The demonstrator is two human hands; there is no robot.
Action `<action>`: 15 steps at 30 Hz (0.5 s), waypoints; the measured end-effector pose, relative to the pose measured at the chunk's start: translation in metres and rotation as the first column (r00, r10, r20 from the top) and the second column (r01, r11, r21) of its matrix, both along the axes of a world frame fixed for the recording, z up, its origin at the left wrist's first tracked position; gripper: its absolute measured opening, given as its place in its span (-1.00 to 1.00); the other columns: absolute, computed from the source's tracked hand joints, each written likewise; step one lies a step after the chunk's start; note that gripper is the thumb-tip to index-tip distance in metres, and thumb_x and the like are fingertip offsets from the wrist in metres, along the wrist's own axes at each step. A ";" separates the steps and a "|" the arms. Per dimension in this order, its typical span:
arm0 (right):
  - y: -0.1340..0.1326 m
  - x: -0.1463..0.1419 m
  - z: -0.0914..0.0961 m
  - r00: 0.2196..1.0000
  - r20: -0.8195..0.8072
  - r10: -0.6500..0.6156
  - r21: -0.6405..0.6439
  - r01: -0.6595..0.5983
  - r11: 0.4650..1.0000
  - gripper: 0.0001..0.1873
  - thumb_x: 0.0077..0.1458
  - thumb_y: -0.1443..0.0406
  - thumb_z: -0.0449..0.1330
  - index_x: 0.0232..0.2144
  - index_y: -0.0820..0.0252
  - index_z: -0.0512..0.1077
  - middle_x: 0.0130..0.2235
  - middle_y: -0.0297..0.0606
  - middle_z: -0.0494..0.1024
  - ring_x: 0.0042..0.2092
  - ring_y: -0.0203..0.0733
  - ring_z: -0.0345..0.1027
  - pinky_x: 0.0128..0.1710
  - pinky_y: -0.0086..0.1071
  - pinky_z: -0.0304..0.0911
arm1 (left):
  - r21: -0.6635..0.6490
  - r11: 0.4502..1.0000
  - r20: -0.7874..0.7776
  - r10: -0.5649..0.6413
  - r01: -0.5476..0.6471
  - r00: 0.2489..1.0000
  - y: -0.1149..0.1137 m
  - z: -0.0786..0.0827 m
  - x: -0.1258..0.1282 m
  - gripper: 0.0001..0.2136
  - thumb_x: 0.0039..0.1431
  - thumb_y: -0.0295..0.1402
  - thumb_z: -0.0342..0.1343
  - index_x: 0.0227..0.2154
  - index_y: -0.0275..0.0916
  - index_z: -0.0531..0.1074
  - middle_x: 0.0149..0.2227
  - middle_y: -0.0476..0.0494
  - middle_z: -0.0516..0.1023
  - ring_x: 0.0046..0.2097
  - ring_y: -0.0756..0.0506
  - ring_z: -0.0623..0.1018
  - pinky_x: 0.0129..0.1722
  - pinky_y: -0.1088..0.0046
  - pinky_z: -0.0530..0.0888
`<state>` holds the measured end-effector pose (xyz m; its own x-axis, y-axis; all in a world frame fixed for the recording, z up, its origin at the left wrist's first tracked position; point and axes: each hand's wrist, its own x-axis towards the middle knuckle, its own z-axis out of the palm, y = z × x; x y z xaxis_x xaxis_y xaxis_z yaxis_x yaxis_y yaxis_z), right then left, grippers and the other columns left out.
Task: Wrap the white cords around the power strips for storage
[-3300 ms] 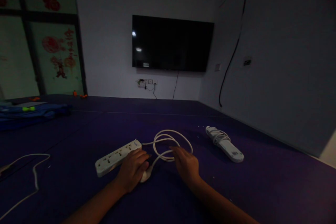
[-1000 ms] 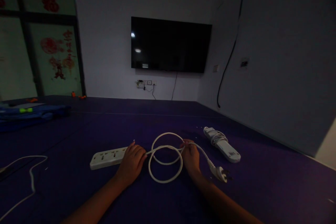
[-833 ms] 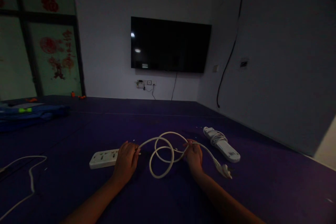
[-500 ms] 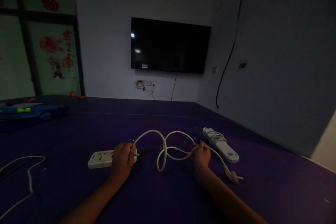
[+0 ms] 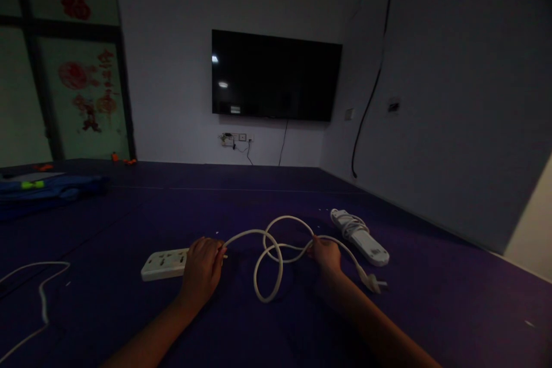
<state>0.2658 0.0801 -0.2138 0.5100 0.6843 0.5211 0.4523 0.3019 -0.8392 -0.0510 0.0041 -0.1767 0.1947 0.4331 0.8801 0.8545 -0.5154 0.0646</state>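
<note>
A white power strip (image 5: pixel 164 264) lies on the purple floor, sockets up. My left hand (image 5: pixel 203 267) is closed over its right end, where the cord comes out, and hides that end. From there the white cord (image 5: pixel 281 270) runs right in loose loops. My right hand (image 5: pixel 324 254) pinches the cord near where strands cross; its fingertips are partly hidden. Beyond that hand the cord bends down to its plug (image 5: pixel 374 283), whose prongs point right. Just behind the plug lies a second power strip (image 5: pixel 366 244), face down, its own cord wound around one end.
Another white cable (image 5: pixel 43 293) trails over the purple floor (image 5: pixel 241 201) at left. Blue fabric (image 5: pixel 56 187) lies farther back, near small orange objects (image 5: pixel 129 161). A black television (image 5: pixel 276 75) hangs on the back wall. A dark cable (image 5: pixel 366 109) dangles along the right wall.
The cord's left loop has dropped lower and rounded out toward me. My right hand has shifted slightly left, and the plug has moved left and a little up. My left hand stays on the strip.
</note>
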 end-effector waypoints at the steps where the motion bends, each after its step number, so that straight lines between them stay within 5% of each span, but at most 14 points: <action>1: -0.002 0.003 0.005 0.998 0.056 0.003 -0.064 0.000 0.998 -0.57 -0.02 0.07 0.07 -0.77 0.17 0.35 -0.76 -0.21 0.34 -0.68 -0.11 0.29 -0.63 -0.33 0.14 | 0.010 1.000 -0.003 -0.002 0.002 1.000 0.000 0.000 0.000 -0.85 0.24 -0.36 -0.14 -0.35 -0.20 0.32 -0.40 -0.10 0.47 -0.30 -0.13 0.45 -0.18 0.24 0.35; 5: -0.016 0.009 0.030 0.950 0.310 -0.047 -0.267 0.134 0.954 -0.61 -0.07 0.09 0.16 -0.76 0.22 0.38 -0.66 -0.04 0.44 -0.49 0.04 0.42 -0.51 -0.30 0.15 | 0.029 1.000 0.007 0.006 -0.006 1.000 -0.001 0.001 0.001 -0.84 0.25 -0.37 -0.14 -0.36 -0.23 0.33 -0.42 -0.10 0.46 -0.31 -0.13 0.45 -0.20 0.26 0.36; 7: -0.025 0.003 0.040 0.813 0.580 -0.060 -0.312 0.289 0.905 -0.54 0.06 0.07 0.05 -0.69 0.24 0.42 -0.56 0.02 0.49 -0.45 0.01 0.44 -0.50 -0.33 0.13 | 0.021 1.000 0.008 -0.003 0.003 1.000 -0.002 0.002 0.002 -0.83 0.25 -0.37 -0.14 -0.38 -0.23 0.32 -0.43 -0.10 0.45 -0.31 -0.13 0.45 -0.21 0.26 0.37; 9: -0.034 -0.009 0.045 0.682 0.729 -0.059 -0.209 0.304 0.929 -0.45 0.17 0.08 -0.10 -0.65 0.24 0.43 -0.54 0.01 0.51 -0.49 -0.06 0.41 -0.52 -0.36 0.07 | 0.007 1.000 0.007 -0.019 0.019 1.000 -0.002 0.002 0.002 -0.83 0.24 -0.37 -0.14 -0.40 -0.22 0.32 -0.43 -0.10 0.46 -0.32 -0.12 0.45 -0.19 0.25 0.37; 12: -0.050 -0.034 0.045 0.622 0.781 -0.058 0.059 0.019 0.998 -0.35 0.25 0.12 -0.31 -0.60 0.23 0.41 -0.56 -0.08 0.48 -0.55 -0.19 0.34 -0.54 -0.38 0.01 | 0.002 1.000 0.003 -0.028 0.028 1.000 -0.002 0.001 0.002 -0.83 0.24 -0.36 -0.14 -0.39 -0.21 0.33 -0.43 -0.08 0.47 -0.32 -0.11 0.45 -0.15 0.23 0.36; 15: -0.071 -0.060 0.042 0.583 0.811 0.041 0.145 -0.268 0.952 -0.29 0.26 0.10 -0.43 -0.63 0.21 0.35 -0.60 -0.19 0.42 -0.55 -0.26 0.29 -0.53 -0.40 0.01 | 0.027 0.999 -0.026 -0.038 0.039 0.999 0.000 -0.001 0.001 -0.83 0.25 -0.37 -0.15 -0.35 -0.22 0.34 -0.40 -0.08 0.49 -0.30 -0.10 0.47 -0.10 0.22 0.35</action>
<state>0.2060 0.0092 -0.1721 -0.2856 0.5150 0.8082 0.8263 0.5595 -0.0645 -0.0501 0.0044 -0.1782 0.2333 0.4003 0.8862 0.8351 -0.5494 0.0283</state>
